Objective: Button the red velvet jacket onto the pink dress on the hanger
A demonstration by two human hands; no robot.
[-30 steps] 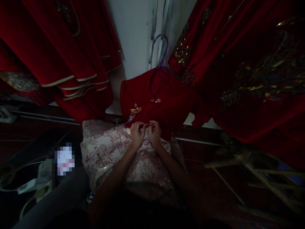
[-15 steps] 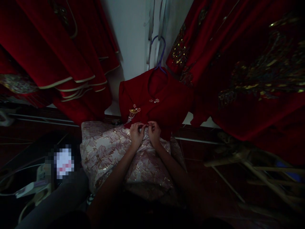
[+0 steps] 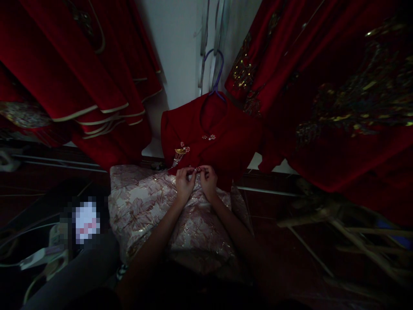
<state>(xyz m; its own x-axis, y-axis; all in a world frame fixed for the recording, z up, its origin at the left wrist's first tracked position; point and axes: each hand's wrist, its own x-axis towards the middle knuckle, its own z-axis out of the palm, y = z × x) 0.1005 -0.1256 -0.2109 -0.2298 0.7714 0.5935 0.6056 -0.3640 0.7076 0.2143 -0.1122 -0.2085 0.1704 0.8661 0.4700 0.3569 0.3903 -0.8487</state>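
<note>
A red jacket (image 3: pixel 222 137) on a purple hanger (image 3: pixel 215 71) hangs in front of me, its lower edge over a pink floral brocade cushion (image 3: pixel 145 202). It carries a pearl clasp (image 3: pixel 209 137) near the collar and a gold tasselled brooch (image 3: pixel 180 153). My left hand (image 3: pixel 184 184) and my right hand (image 3: pixel 209 181) meet at the jacket's front edge, fingers pinched together on a small beaded fastening (image 3: pixel 197 169). Both wrists rest on the cushion.
Red garments with cream piping (image 3: pixel 97 107) hang at the left, and gold-embroidered red robes (image 3: pixel 338 99) at the right. A white wall (image 3: pixel 180 56) is behind. Pale wooden legs (image 3: pixel 348 237) stand at the lower right, cables and a grey object (image 3: pixel 48 258) at the lower left.
Both hands stay at the jacket's front edge. The fingers have shifted slightly on the small fastening.
</note>
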